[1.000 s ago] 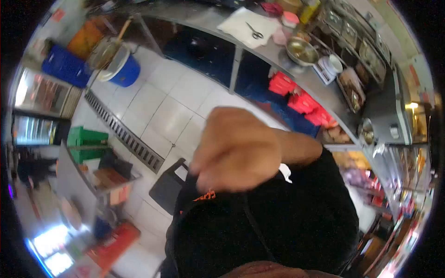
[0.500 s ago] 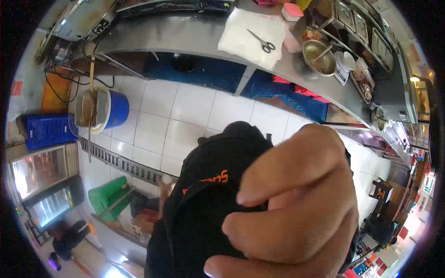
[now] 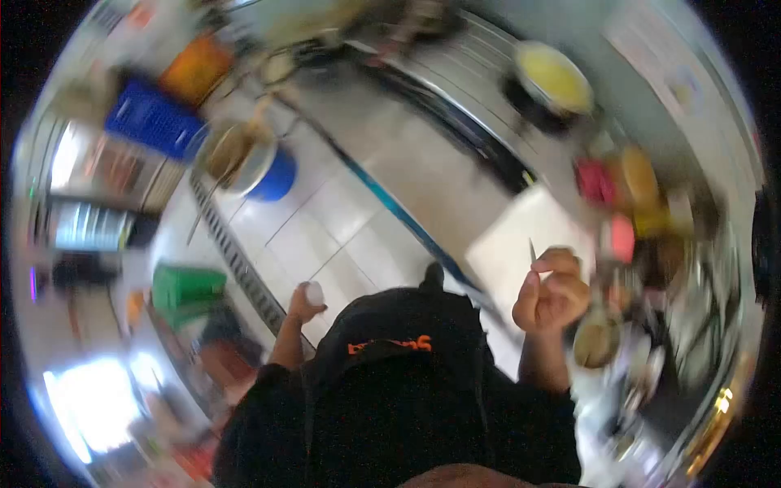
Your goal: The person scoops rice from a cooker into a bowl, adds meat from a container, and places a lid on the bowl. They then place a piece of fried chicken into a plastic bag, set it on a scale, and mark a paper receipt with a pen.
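My right hand [image 3: 557, 289] is closed on the scissors [image 3: 533, 250] above the white sheet [image 3: 503, 241] on the metal counter. One thin pointed blade sticks up past my fingers; the handles are hidden in the hand. Low on the other side, my left hand [image 3: 303, 306] is closed round a small whitish rounded thing [image 3: 315, 294], too blurred to name. Between the hands is my black clothing with orange lettering [image 3: 390, 346].
A pan with yellow contents [image 3: 555, 77] sits at the far end of the counter. A metal bowl [image 3: 596, 340] is close beside my right hand. On the tiled floor are a blue bucket [image 3: 277, 177], a green bin [image 3: 189, 293] and a drain grate [image 3: 236, 248].
My right hand has gone from close in front of the camera to the counter and taken hold of the scissors. The view has turned, and my left hand shows more fully.
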`<state>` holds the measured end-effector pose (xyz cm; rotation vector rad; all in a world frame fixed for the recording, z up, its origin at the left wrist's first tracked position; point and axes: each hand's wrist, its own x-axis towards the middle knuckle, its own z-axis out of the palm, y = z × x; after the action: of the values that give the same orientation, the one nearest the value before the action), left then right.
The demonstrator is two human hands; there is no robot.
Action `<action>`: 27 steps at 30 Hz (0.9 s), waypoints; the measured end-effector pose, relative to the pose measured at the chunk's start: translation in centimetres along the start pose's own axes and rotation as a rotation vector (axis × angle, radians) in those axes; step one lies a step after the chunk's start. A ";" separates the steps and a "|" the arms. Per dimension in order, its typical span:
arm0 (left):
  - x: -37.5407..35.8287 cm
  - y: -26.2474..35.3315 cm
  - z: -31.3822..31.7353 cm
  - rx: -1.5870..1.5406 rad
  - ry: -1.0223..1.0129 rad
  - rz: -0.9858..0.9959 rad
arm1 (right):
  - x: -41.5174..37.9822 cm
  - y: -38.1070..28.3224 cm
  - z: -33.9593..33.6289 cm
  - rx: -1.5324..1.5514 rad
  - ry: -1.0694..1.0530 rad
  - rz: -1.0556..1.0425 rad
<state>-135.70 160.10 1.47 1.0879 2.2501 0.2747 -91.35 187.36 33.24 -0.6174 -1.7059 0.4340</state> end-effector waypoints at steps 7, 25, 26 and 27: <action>-15.5 -5.8 6.7 -0.204 0.015 -0.728 | -11.6 21.3 3.1 -0.196 -0.546 0.257; -45.5 -1.1 28.8 -0.719 0.543 -1.095 | -17.5 3.9 27.6 0.439 -1.073 -0.385; -49.0 -0.5 29.3 -0.803 0.627 -1.096 | -20.0 -0.4 28.5 0.484 -1.118 -0.426; -52.0 -0.9 32.4 -0.756 0.637 -1.197 | -22.7 -4.9 29.2 0.524 -1.157 -0.462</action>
<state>-91.98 117.27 -1.53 -0.8544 2.5064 0.8973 -117.25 170.83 12.05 0.5494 -2.5589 0.9604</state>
